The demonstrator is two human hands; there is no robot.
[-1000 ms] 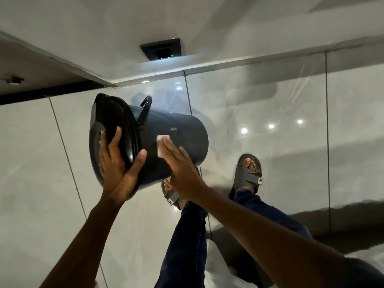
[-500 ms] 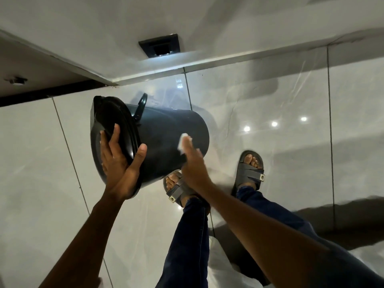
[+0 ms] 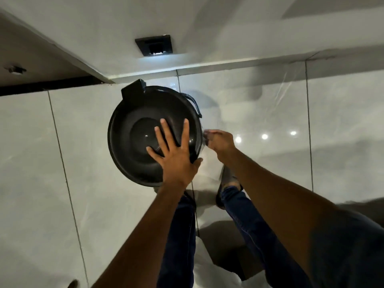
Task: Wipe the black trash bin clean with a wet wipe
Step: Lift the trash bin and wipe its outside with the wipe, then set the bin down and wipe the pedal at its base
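Glossy pale floor tiles (image 3: 104, 183) stretch below a light wall with a dark vent (image 3: 154, 45). The black trash bin (image 3: 145, 113) is held up off the floor, lid facing the camera. The left hand (image 3: 174, 159) lies spread flat on the lid with the thumb hooked over the rim, probably to steady it. The right hand (image 3: 220, 140) is curled at the bin's right side; the wipe is likely inside, though blur hides it. No writing shows anywhere.
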